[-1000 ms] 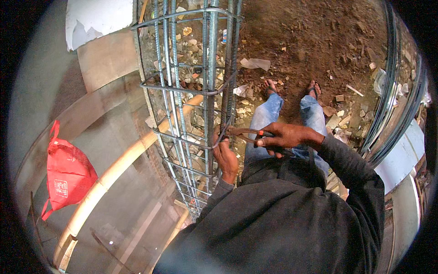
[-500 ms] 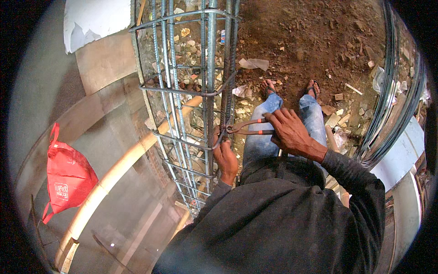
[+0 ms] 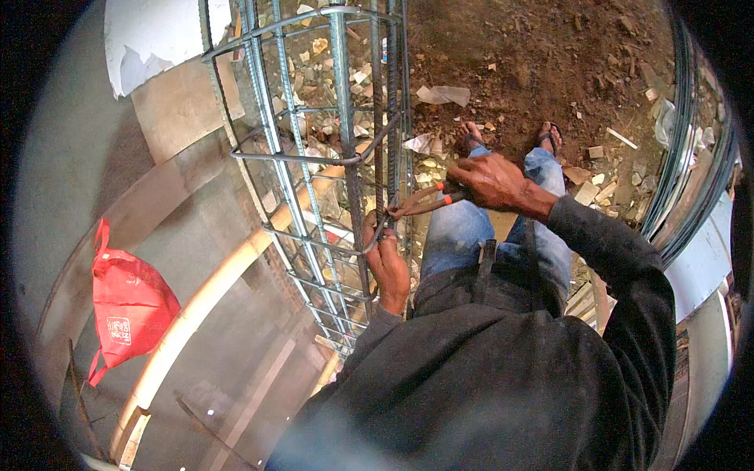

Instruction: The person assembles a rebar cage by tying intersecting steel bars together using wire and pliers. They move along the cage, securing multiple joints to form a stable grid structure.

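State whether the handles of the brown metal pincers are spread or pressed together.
Spread slightly: a narrow gap shows between the orange-banded handles in the right hand.

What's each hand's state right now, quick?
Left hand: closed on a rebar stirrup near its corner.
Right hand: closed, holding the orange-banded pincers.

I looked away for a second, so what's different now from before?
The right hand swung up the picture toward the feet, tilting the pliers that way; it still holds them. The left hand stayed at the steel bar cage, and the red bag stayed over on the left.
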`<action>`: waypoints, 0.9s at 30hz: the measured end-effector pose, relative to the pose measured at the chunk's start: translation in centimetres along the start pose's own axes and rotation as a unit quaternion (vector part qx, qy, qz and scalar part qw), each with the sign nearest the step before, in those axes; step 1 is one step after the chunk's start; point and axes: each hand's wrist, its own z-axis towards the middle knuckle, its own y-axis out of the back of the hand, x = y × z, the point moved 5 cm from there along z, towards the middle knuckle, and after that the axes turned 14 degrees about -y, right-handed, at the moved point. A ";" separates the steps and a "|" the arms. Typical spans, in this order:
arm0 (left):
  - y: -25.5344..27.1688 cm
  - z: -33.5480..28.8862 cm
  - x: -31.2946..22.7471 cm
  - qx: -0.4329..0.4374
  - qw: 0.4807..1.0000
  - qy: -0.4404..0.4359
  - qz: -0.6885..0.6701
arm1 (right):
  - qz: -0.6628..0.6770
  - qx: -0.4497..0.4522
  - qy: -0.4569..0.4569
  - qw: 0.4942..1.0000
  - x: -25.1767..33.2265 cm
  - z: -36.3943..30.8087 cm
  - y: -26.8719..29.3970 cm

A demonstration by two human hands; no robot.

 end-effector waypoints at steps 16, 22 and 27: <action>0.5 -1.6 1.6 -0.013 0.999 0.008 -0.036 | 0.551 0.336 -0.221 0.731 7.6 -7.3 -1.3; 0.3 -1.1 -1.0 -0.018 0.997 -0.049 0.057 | 0.502 0.381 -0.181 0.755 6.8 -5.6 1.8; -0.6 -4.7 -1.9 -0.132 0.980 -0.053 0.139 | 0.554 0.461 -0.223 0.657 6.5 -6.0 0.1</action>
